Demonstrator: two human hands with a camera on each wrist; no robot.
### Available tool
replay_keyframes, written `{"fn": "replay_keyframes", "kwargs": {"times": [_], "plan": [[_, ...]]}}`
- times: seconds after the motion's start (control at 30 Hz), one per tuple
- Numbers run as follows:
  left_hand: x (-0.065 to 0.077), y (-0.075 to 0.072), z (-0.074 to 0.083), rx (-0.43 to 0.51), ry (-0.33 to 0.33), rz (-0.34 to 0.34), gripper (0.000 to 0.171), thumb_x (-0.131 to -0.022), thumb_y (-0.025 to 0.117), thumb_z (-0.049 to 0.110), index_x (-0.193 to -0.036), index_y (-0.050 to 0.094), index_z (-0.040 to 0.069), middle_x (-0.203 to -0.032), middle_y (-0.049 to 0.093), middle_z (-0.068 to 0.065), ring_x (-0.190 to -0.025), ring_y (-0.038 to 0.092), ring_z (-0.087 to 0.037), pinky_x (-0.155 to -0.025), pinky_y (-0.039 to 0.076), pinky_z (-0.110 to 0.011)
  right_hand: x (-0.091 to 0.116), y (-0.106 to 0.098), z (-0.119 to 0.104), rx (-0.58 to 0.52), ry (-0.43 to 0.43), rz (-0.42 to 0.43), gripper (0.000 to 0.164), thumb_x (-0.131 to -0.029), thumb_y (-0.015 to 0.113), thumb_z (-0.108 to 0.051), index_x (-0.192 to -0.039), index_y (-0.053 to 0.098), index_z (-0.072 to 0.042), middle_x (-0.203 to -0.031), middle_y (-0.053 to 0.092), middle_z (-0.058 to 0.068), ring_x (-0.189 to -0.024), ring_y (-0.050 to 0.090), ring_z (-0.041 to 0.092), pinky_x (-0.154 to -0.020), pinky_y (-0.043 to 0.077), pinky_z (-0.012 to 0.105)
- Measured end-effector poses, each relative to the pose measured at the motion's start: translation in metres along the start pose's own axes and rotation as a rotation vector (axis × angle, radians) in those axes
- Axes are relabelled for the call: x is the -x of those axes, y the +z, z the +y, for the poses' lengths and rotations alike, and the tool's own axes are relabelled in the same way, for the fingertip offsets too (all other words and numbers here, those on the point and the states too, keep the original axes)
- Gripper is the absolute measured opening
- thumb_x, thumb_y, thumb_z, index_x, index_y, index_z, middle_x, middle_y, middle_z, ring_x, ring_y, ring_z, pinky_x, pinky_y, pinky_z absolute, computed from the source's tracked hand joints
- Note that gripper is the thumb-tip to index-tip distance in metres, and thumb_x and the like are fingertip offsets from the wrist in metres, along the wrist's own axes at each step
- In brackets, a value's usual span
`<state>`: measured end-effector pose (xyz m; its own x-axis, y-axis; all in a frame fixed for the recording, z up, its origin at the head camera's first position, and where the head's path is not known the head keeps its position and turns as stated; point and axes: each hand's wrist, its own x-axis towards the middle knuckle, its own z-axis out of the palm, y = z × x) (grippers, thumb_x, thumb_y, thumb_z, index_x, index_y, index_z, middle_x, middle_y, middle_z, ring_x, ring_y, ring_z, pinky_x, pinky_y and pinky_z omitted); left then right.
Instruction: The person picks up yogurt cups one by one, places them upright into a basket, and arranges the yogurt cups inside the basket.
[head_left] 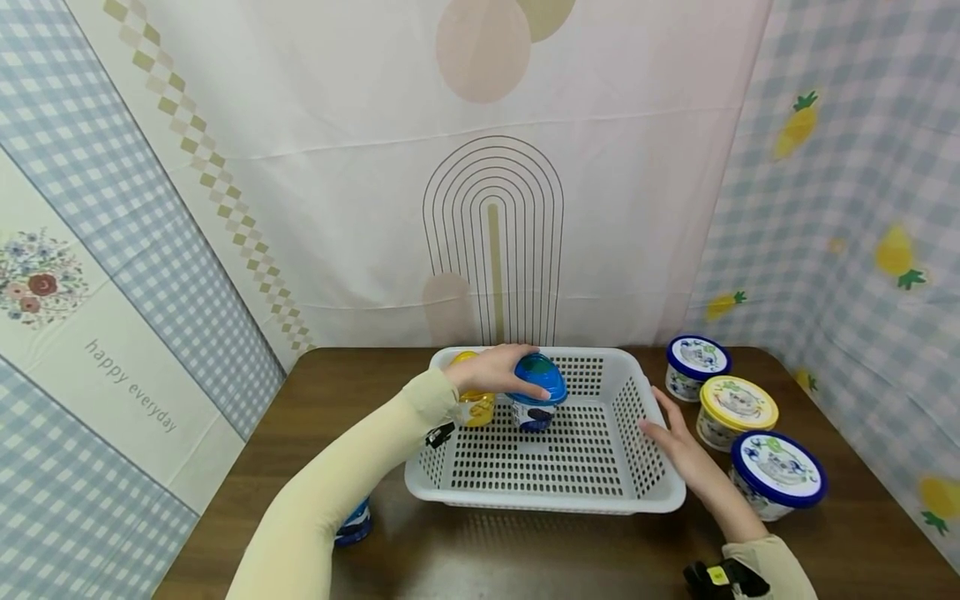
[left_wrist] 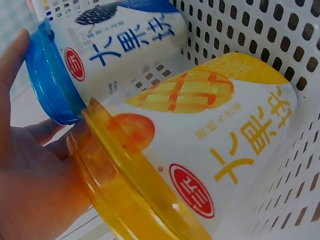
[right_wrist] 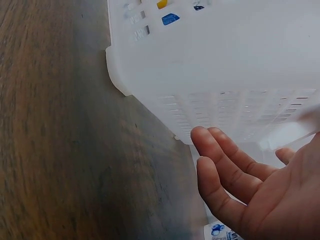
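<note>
My left hand (head_left: 498,368) reaches into a white perforated plastic basket (head_left: 543,502) and grips a fruit cup with a blue lid (head_left: 542,379) by that lid, thumb on the near side. In the left wrist view its label shows a dark berry. A yellow-lidded fruit cup (left_wrist: 200,130) with mango pictures stands just beside it inside the basket, under my left wrist. On the basket's right side, my right hand (head_left: 678,442) holds the rim, thumb over the edge and fingers along the outer wall. The right wrist view shows those fingers (right_wrist: 220,155) loosely bent beside the wall.
Right of the basket stand a small blue-lidded tub (head_left: 697,367), a yellow-lidded tub (head_left: 738,408) and a larger blue-lidded tub (head_left: 778,471). Another blue cup (head_left: 354,527) is partly hidden by my left sleeve. A curtain (head_left: 360,250) hangs behind the brown table (head_left: 322,400).
</note>
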<state>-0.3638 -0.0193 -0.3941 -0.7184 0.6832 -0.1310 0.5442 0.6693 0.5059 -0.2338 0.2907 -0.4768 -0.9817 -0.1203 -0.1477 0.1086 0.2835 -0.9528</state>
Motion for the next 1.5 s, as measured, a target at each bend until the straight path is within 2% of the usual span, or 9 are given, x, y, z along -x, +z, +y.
{"fn": "replay_keyframes", "kwargs": {"times": [0.17,0.3,0.4,0.6,0.8,0.9,1.17,1.5], "plan": [[0.0021,0.0006,0.0003,0.017,0.000,-0.010,0.094,-0.087,0.071,0.057,-0.159,0.030,0.011,-0.158,0.038,-0.006,-0.142,0.039,-0.021,-0.114,0.035,-0.038,-0.0022,-0.0002,0.0011,-0.010,-0.006,-0.003,0.082,-0.108,0.043,-0.033,-0.159,-0.020,-0.021,-0.151,0.018,0.041,-0.120,0.054,0.051,-0.081,0.058,0.053],[0.0024,0.0004,0.0004,-0.023,-0.022,0.004,0.094,-0.087,0.070,0.060,-0.159,0.031,0.013,-0.158,0.039,-0.006,-0.143,0.038,-0.023,-0.118,0.022,-0.052,-0.0027,-0.0002,0.0020,-0.021,-0.002,-0.003,0.082,-0.108,0.044,-0.032,-0.159,-0.020,-0.021,-0.152,0.018,0.040,-0.120,0.054,0.051,-0.081,0.057,0.053],[0.0015,0.0013,-0.0005,-0.062,-0.043,0.016,0.094,-0.086,0.069,0.062,-0.159,0.032,0.015,-0.157,0.040,-0.006,-0.142,0.038,-0.026,-0.115,0.016,-0.060,-0.0026,-0.0003,0.0021,-0.018,-0.004,-0.003,0.082,-0.108,0.043,-0.032,-0.159,-0.020,-0.021,-0.152,0.017,0.040,-0.121,0.054,0.051,-0.082,0.057,0.053],[0.0015,0.0004,-0.0001,-0.105,-0.047,0.012,0.093,-0.087,0.067,0.064,-0.158,0.032,0.016,-0.155,0.042,-0.008,-0.137,0.039,-0.027,-0.109,0.022,-0.056,0.0000,0.0002,0.0005,-0.018,0.000,0.008,0.081,-0.108,0.044,-0.035,-0.159,-0.018,-0.024,-0.153,0.017,0.039,-0.121,0.053,0.051,-0.082,0.057,0.053],[0.0029,-0.0032,0.0017,-0.175,-0.039,0.012,0.090,-0.088,0.065,0.065,-0.157,0.035,0.015,-0.153,0.045,-0.007,-0.133,0.041,-0.026,-0.105,0.023,-0.054,0.0015,0.0009,-0.0004,-0.023,-0.011,0.011,0.081,-0.108,0.044,-0.036,-0.159,-0.018,-0.024,-0.152,0.018,0.039,-0.120,0.054,0.050,-0.082,0.057,0.052],[0.0038,-0.0041,0.0025,-0.177,-0.045,0.017,0.090,-0.088,0.065,0.064,-0.157,0.036,0.014,-0.153,0.045,-0.007,-0.132,0.042,-0.025,-0.103,0.024,-0.052,0.0009,0.0009,-0.0005,-0.027,-0.007,0.011,0.081,-0.108,0.044,-0.036,-0.160,-0.017,-0.025,-0.153,0.017,0.038,-0.120,0.054,0.051,-0.082,0.058,0.053],[0.0038,-0.0029,0.0009,-0.178,-0.048,0.026,0.091,-0.088,0.066,0.063,-0.158,0.034,0.012,-0.158,0.036,-0.010,-0.141,0.037,-0.029,-0.110,0.022,-0.057,-0.0005,0.0012,0.0011,-0.048,-0.016,0.001,0.080,-0.108,0.043,-0.032,-0.159,-0.018,-0.023,-0.154,0.016,0.038,-0.122,0.052,0.052,-0.083,0.057,0.054],[0.0046,-0.0048,0.0005,-0.224,-0.038,0.010,0.093,-0.089,0.064,0.065,-0.159,0.031,0.014,-0.159,0.035,-0.009,-0.143,0.034,-0.028,-0.111,0.021,-0.058,-0.0007,0.0019,0.0011,-0.052,-0.009,-0.001,0.081,-0.108,0.043,-0.032,-0.159,-0.019,-0.023,-0.154,0.014,0.038,-0.124,0.050,0.053,-0.085,0.056,0.054]]}}
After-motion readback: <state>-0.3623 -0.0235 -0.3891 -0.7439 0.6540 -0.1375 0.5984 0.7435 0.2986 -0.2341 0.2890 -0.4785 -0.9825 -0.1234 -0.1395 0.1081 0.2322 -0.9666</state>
